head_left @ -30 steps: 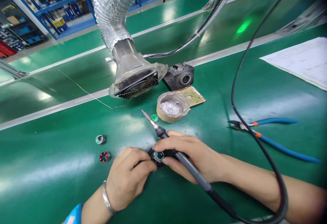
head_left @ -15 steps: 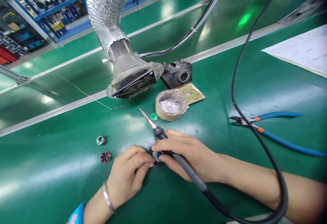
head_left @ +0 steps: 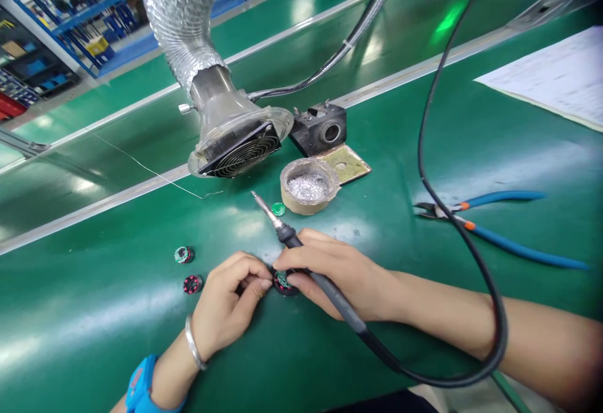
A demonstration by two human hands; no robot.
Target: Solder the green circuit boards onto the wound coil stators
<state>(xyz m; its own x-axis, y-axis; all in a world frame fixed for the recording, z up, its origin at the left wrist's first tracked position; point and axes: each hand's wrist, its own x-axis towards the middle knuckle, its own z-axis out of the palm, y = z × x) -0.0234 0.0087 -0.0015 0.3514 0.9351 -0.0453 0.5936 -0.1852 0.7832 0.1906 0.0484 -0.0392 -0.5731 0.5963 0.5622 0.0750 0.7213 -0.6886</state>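
As hands (head_left: 336, 273) pinch at one part (head_left: 283, 280), one right-held soldering iron (head_left: 340, 303), two parts (head_left: 183, 254) nearby

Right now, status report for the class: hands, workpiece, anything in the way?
Right hand gripping soldering iron, fingertips at small round part. Left hand at its edge, grip unclear. Cable crosses in front of pliers.

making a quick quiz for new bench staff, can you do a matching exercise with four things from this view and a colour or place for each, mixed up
1 soldering iron
2 pliers
3 paper
4 fan

a blue handles
b at the end of the silver duct
c in the right hand
d white

Pairs: 1-c, 2-a, 3-d, 4-b
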